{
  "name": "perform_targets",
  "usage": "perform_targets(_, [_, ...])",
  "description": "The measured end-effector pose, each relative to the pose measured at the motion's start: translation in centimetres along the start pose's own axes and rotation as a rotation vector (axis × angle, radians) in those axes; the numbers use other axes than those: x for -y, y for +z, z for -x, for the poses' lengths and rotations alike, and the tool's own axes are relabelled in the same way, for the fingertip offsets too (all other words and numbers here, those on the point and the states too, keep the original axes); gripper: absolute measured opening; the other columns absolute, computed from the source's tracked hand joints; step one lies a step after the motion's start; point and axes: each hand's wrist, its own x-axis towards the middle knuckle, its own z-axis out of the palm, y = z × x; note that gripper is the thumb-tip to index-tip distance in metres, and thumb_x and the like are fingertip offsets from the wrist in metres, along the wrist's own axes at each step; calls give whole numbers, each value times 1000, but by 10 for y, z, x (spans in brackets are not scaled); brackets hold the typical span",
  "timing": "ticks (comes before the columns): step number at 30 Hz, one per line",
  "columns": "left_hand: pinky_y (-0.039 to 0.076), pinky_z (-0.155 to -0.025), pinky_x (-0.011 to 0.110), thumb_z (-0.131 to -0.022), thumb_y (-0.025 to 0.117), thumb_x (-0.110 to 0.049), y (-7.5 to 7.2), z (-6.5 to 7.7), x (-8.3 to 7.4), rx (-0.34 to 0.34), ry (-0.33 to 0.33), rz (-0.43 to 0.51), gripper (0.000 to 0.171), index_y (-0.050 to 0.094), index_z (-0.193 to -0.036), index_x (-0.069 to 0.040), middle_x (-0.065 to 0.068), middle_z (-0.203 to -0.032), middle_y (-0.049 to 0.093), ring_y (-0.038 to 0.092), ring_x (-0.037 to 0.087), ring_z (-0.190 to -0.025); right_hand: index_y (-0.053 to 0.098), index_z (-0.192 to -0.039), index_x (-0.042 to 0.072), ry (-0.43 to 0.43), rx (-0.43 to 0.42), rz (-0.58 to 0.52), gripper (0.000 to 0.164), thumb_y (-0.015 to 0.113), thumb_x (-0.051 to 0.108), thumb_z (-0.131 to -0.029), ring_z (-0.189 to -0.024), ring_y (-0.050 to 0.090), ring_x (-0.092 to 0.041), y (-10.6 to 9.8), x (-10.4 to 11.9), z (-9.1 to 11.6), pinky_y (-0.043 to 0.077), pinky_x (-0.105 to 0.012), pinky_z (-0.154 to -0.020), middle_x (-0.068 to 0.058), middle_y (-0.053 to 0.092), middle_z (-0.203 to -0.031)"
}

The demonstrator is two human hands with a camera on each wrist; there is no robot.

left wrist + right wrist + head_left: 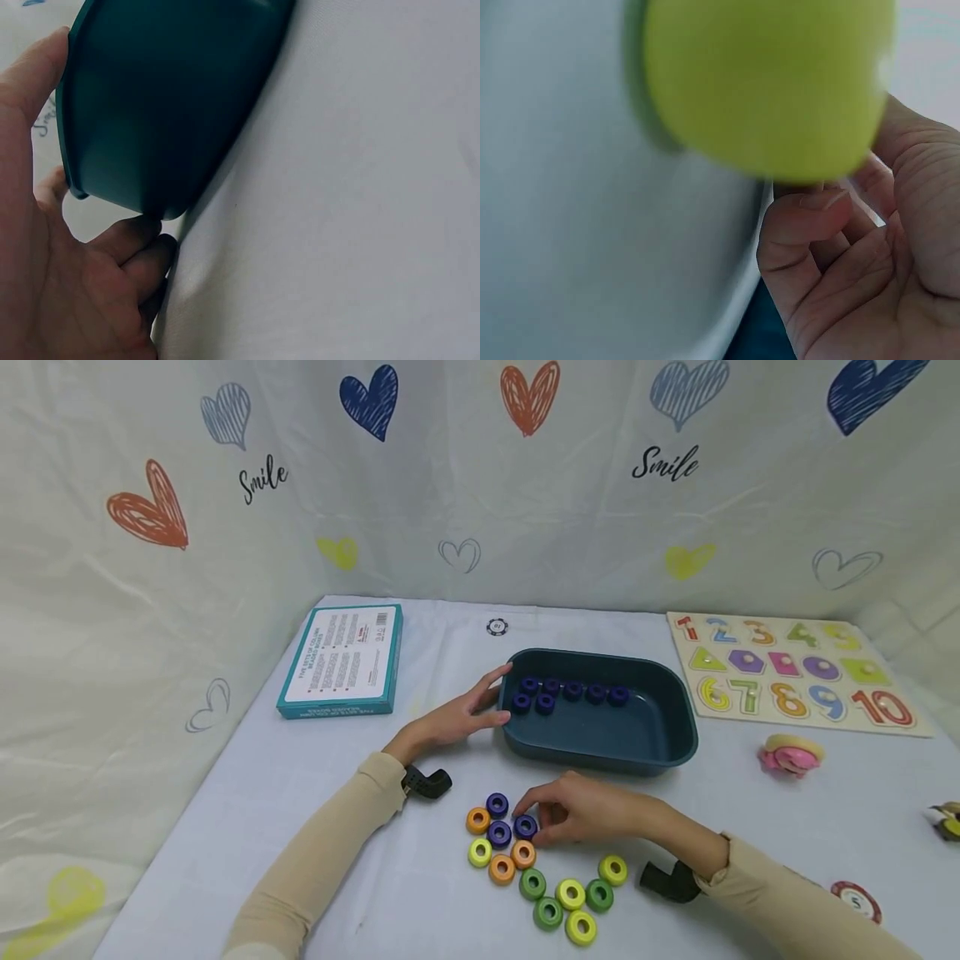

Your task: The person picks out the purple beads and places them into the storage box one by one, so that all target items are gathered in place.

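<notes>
My left hand (468, 717) holds the left end of a dark blue tub (600, 752). In the left wrist view its thumb and a finger (52, 184) touch the rim, while other fingers curl by the base. Several purple rings (573, 691) lie inside the tub, towards its left and back. In front of it, my right hand (581, 810) pinches a purple ring (526, 827) between index finger and thumb. Two more purple rings (498, 834) lie just left of it. In the right wrist view a yellow ring (769, 82) hides the fingertips.
Orange rings (502, 869), green rings (548, 913) and yellow rings (581, 928) lie close around the right hand. A boxed set (341, 660) is at back left, a number puzzle board (798, 672) at back right. A pink toy (791, 756) and poker chips (497, 627) lie farther off.
</notes>
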Motion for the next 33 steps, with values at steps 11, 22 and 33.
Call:
perform_targets(11, [20,-102,52,-90,51,-40,2,0,0,0,-5,-2,75,0,-145,-34,10,-149,12,17,25,-134,61,-102,19,43,-40,-8,27,69,32,-79,-54,49,0,-11,-9,23,42,-19,-51,13,59,-69])
perform_targets(22, [22,-102,50,-91,49,-41,1,1,-2,7,-2,-7,74,-1,-145,-33,9,-149,12,16,21,-135,60,-108,14,122,-149,-64,33,68,31,-80,-53,54,-16,-65,8,42,46,-26,-50,4,62,-71])
perform_targets(33, [21,-102,52,-82,51,-60,5,-12,28,-43,16,2,75,2,-139,-50,3,-149,16,18,19,-134,58,-111,8,225,-328,2,41,67,35,-80,-56,56,-28,-137,-21,14,42,-28,-49,-11,63,-74])
